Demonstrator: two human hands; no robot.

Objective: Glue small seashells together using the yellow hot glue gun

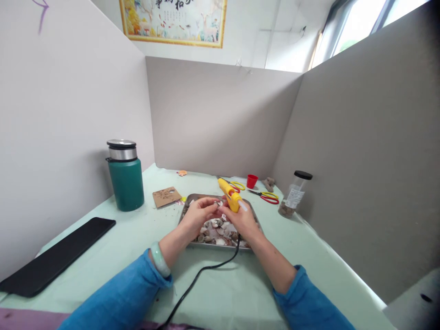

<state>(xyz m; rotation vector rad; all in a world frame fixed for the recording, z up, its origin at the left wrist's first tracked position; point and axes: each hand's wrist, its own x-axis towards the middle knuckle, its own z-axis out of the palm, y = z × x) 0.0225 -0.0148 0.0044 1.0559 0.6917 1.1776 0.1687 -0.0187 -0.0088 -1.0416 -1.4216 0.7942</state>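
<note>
Above a metal tray (202, 246) of shells and small stones, my two hands meet at the fingertips. Small whitish pieces (220, 204), apparently shell, are pinched there by my left hand (197, 216), which wears a pale green bangle (160, 260) at its wrist. A yellow hot glue gun (229, 192) is in my right hand (244, 222), with a glue stick (243, 206) poking out of its rear. My right fingertips also reach the small pieces. Down from the gun runs a black cord (202, 270). The gun's nozzle points away from me.
Left stand a green bottle (126, 183), a brown card (167, 197) and a long black pad (58, 256). Behind the tray are two pairs of scissors (264, 196) and a red cup (252, 181). A black-lidded jar (294, 195) leans at right. Grey partitions (220, 114) enclose the table.
</note>
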